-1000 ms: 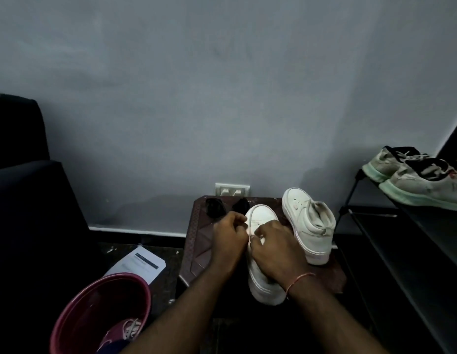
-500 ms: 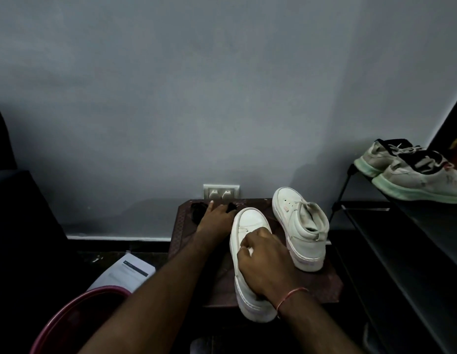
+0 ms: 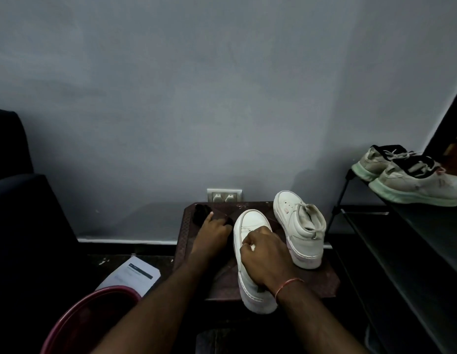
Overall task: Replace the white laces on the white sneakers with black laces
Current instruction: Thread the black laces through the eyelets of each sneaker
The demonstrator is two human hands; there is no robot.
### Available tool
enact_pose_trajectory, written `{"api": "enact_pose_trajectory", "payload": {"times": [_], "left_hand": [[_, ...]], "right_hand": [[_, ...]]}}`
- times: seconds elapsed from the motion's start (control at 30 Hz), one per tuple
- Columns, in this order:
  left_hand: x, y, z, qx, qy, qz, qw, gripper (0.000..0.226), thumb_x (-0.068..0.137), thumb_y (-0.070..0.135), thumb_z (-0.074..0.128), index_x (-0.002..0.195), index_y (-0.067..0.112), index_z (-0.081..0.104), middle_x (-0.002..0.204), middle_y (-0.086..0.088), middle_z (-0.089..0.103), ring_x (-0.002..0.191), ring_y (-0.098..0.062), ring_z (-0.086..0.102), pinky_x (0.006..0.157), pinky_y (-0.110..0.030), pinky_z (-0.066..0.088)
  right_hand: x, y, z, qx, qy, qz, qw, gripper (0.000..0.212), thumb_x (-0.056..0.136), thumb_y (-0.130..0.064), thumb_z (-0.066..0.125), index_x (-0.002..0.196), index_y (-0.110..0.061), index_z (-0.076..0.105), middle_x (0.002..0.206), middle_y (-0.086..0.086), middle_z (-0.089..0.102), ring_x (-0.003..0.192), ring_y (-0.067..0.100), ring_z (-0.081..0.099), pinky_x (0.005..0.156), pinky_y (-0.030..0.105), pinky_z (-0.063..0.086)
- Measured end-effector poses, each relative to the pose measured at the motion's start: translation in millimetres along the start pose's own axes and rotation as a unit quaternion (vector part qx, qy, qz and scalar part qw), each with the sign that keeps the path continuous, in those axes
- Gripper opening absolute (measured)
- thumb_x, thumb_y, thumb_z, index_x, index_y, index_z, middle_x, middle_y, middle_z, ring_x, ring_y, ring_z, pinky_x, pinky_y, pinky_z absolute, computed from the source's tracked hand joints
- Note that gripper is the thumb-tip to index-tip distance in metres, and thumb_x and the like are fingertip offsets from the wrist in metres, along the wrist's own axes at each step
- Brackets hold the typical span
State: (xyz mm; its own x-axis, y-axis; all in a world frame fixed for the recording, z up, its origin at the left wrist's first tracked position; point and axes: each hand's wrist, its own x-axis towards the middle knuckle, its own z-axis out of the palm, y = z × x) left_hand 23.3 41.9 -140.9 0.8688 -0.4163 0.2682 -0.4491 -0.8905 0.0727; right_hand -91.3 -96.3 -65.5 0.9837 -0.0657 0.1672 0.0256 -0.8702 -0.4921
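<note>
One sneaker, toe toward wall, under right hand

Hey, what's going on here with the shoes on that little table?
A person is working on a lace swap. The right hand grips the near sneaker on the small brown table. The left hand reaches to the black laces bundled at the table's far left corner; whether it has gripped them is unclear. The second sneaker stands alongside, to the right. No black lace is visible on either sneaker.

2 sneakers on stool (bucket left).
</note>
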Motion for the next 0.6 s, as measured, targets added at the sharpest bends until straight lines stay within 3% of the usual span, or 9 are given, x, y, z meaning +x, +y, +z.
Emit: {"api": "enact_pose_trajectory", "payload": {"times": [0.07,0.13,0.2,0.27,0.37,0.43,0.53,0.6], "left_hand": [[-20.1,12.1,-0.4,-0.070,0.058,-0.030,0.995,0.027,0.080,0.025,0.056,0.100,0.013,0.068,0.092,-0.010,0.065,0.087,-0.031,0.062,0.083,-0.038,0.046],[-42.9,24.6,-4.6,-0.120,0.098,-0.047,0.987,0.026,0.081,0.025,0.059,0.106,0.019,0.063,0.092,-0.003,0.065,0.085,-0.025,0.058,0.072,-0.032,0.042],[-63.6,32.3,-5.9,-0.179,0.131,-0.062,0.973,0.022,0.085,0.018,0.057,0.106,0.019,0.064,0.097,0.000,0.068,0.089,-0.021,0.060,0.074,-0.027,0.039],[-82.8,36.9,-12.5,-0.295,0.162,-0.127,0.933,0.028,0.086,0.005,0.059,0.111,0.013,0.068,0.106,0.000,0.070,0.097,-0.015,0.062,0.085,-0.022,0.044],[-100.2,38.1,-32.2,-0.472,0.147,-0.239,0.836,0.030,0.088,0.000,0.061,0.113,0.013,0.068,0.110,0.002,0.069,0.099,-0.012,0.065,0.086,-0.014,0.048],[-106.8,45.0,-50.5,-0.607,0.133,-0.280,0.732,0.028,0.090,-0.001,0.059,0.112,0.014,0.068,0.107,-0.005,0.072,0.092,-0.014,0.068,0.078,-0.019,0.054],[-107.8,59.2,-81.3,-0.746,0.140,-0.281,0.588,0.026,0.090,-0.006,0.054,0.109,0.009,0.066,0.102,-0.011,0.072,0.086,-0.016,0.069,0.068,-0.022,0.055],[-103.6,70.8,-101.5,-0.793,0.142,-0.244,0.540,0.026,0.090,-0.009,0.052,0.105,0.008,0.065,0.098,-0.011,0.073,0.085,-0.017,0.070,0.066,-0.023,0.056]], "right_hand": [[-0.2,-0.9,-1.9,0.003,0.003,0.004,1.000,0.024,0.086,-0.027,0.048,0.091,-0.020,0.070,0.111,-0.001,0.060,0.105,0.023,0.056,0.086,0.030,0.044],[-1.7,-3.0,-4.7,-0.004,-0.004,0.004,1.000,0.026,0.087,-0.027,0.047,0.092,-0.019,0.071,0.113,0.001,0.060,0.106,0.025,0.056,0.086,0.030,0.044],[-4.7,-4.0,-5.5,-0.005,-0.012,0.003,1.000,0.028,0.087,-0.027,0.047,0.093,-0.017,0.072,0.115,0.004,0.061,0.108,0.026,0.056,0.087,0.029,0.043],[-12.5,-5.9,-5.4,-0.001,-0.014,-0.001,1.000,0.028,0.088,-0.028,0.047,0.094,-0.017,0.072,0.116,0.005,0.061,0.109,0.027,0.056,0.088,0.029,0.043],[-21.1,-8.0,-2.6,-0.006,-0.009,-0.010,1.000,0.029,0.090,-0.031,0.047,0.096,-0.016,0.072,0.117,0.006,0.060,0.110,0.028,0.055,0.087,0.029,0.042],[-20.8,-7.9,-4.4,0.016,-0.032,-0.003,0.999,0.029,0.092,-0.035,0.049,0.098,-0.017,0.071,0.116,0.005,0.062,0.111,0.027,0.056,0.088,0.028,0.041],[-18.0,-6.1,-13.6,0.172,-0.029,0.026,0.984,0.021,0.091,-0.038,0.055,0.088,-0.021,0.068,0.092,0.001,0.068,0.090,0.022,0.063,0.083,0.031,0.048],[-19.6,-5.0,-22.8,0.272,0.030,0.024,0.962,0.018,0.092,-0.034,0.058,0.082,-0.022,0.066,0.078,-0.006,0.067,0.079,0.016,0.062,0.078,0.031,0.050]]}}
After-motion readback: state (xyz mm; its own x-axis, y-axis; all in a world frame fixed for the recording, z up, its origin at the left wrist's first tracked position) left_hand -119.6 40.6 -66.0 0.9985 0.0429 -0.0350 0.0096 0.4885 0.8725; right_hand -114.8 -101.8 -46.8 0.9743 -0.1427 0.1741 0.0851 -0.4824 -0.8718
